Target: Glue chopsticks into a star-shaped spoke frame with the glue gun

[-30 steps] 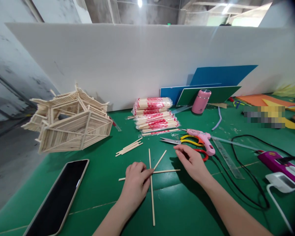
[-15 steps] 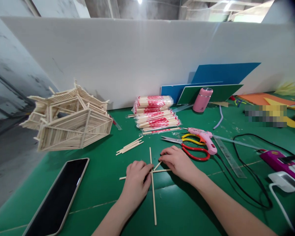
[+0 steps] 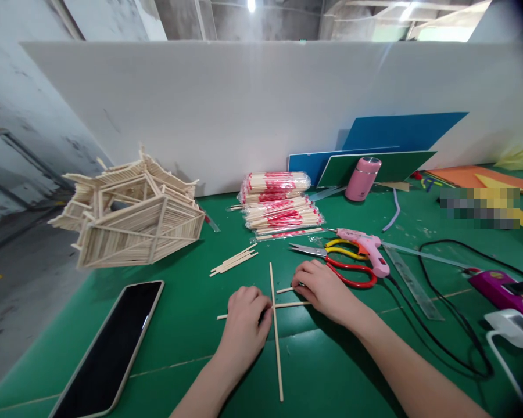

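Observation:
Two wooden chopsticks form a cross on the table in front of me: one long upright chopstick (image 3: 278,354) and one crosswise chopstick (image 3: 293,304). My left hand (image 3: 247,319) is closed over the crosswise one, its fingertips at the crossing. A third stick, a chopstick piece (image 3: 284,290), is pinched in the fingers of my right hand (image 3: 320,287); its visible end lies just right of the upright one, and the rest is hidden by the hand. Several loose chopsticks (image 3: 234,260) lie beyond my left hand. Scissors (image 3: 348,273) with red handles are behind my right hand.
A stick-built model (image 3: 135,220) stands at left, above a phone (image 3: 108,348). Wrapped chopstick bundles (image 3: 281,212) lie at the back. At right are a pink glue gun (image 3: 370,249) with a black cord, a clear ruler (image 3: 412,281), a pink flask (image 3: 363,180) and a purple power strip (image 3: 497,290).
My right hand has drawn the chopstick piece slightly right, away from the crossing, and turned it flatter, nearly parallel to the crosswise chopstick. My left hand stays at the crossing.

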### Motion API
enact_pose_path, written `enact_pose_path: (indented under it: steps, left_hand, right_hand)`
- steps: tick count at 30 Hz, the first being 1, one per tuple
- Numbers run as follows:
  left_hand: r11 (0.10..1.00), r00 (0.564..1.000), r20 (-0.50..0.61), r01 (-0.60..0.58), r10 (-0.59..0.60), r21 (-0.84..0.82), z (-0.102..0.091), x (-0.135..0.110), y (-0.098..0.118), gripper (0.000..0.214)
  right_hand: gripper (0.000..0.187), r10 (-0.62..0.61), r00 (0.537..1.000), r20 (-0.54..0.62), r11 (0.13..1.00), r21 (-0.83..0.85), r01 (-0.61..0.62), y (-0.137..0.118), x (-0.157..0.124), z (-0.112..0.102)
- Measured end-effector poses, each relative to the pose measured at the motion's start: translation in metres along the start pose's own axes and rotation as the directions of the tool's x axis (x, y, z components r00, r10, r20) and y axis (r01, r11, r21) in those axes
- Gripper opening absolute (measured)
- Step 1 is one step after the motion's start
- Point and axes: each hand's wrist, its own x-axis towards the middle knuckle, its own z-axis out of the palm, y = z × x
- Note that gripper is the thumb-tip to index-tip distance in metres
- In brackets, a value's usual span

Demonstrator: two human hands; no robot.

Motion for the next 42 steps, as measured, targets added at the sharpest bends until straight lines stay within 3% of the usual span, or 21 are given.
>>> enact_pose_path:
  steps: [8, 15, 26, 32, 42]
  left_hand:
    - [1.000, 1.000, -0.001, 0.003, -0.003, 0.002, 0.000, -0.001, 0.000, 0.018]
    - [1.000, 1.000, 0.000, 0.005, -0.005, 0.026, 0.002, -0.002, 0.000, 0.019]
    - [0.999, 0.996, 0.090, -0.005, 0.000, 0.052, -0.007, 0.010, 0.002, 0.015]
    - [0.999, 0.995, 0.081, -0.053, 0.052, 0.009, -0.003, 0.019, -0.005, 0.012]
    - [0.996, 0.996, 0.042, -0.084, 0.082, 0.037, -0.001, 0.012, -0.006, 0.017]
  right_hand:
    - [0.012, 0.021, 1.000, -0.004, 0.999, 0.028, -0.021, 0.001, 0.000, 0.007]
    - [0.014, 0.117, 0.993, 0.003, 0.957, 0.268, -0.113, -0.013, -0.008, -0.001]
    - [0.017, 0.018, 0.999, 0.039, 0.993, 0.119, -0.023, -0.008, -0.015, 0.005]
    - [0.017, 0.023, 0.999, 0.024, 0.994, 0.105, -0.026, -0.006, -0.012, 0.008]
    - [0.017, 0.027, 1.000, -0.007, 0.991, 0.131, -0.026, -0.007, -0.013, 0.010]
